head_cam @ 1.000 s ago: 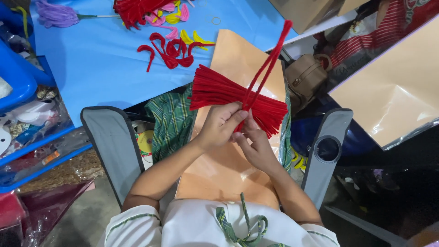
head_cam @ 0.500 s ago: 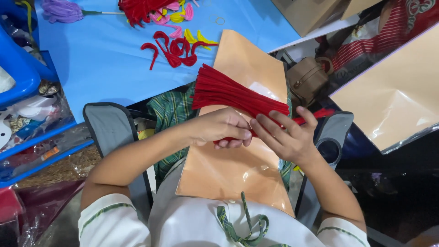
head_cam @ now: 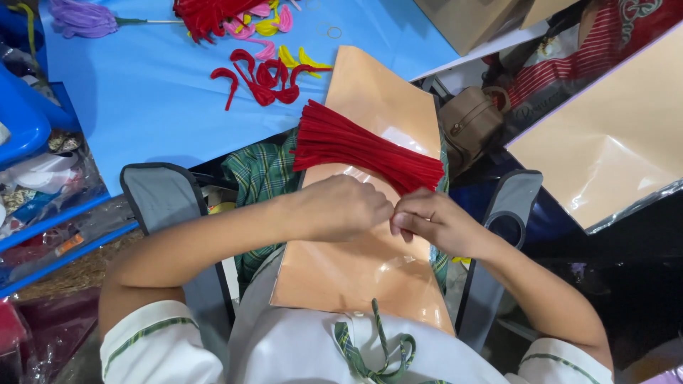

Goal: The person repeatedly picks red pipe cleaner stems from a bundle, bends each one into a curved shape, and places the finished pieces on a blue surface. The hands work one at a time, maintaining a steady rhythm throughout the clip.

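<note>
- The bundle of red pipe cleaners [head_cam: 363, 146] now lies fanned across the tan sheet [head_cam: 370, 85] on the person's lap, its loose ends spreading up and to the left, its gathered end running down to the right where the two hands meet.
- A second ago a few long stems stood up out of the bundle toward the top right; half a second ago they were already down, and now none stick out (the whole bundle reads as one flat fan).
- The left hand [head_cam: 341, 208] has closed into a loose fist over the lower edge of the bundle, fingers curled under so that what it pinches is hidden; it looks to be holding the gathered end.
- The right hand [head_cam: 430, 220] has drawn in from a more open pose and is now closed, fingertips pressed together right against the left hand, at the point where the stems converge.
- Judging from this, the work has passed from sorting loose stems to pinching or twisting the gathered end tight.
- Beyond the lap, the blue worktop [head_cam: 142, 85] carries curled red pieces [head_cam: 260, 75], some pink and yellow ones [head_cam: 274, 21] and a purple flower [head_cam: 82, 18], all well apart from the hands.
- A brown bag [head_cam: 469, 124] sits just right of the sheet.
</note>
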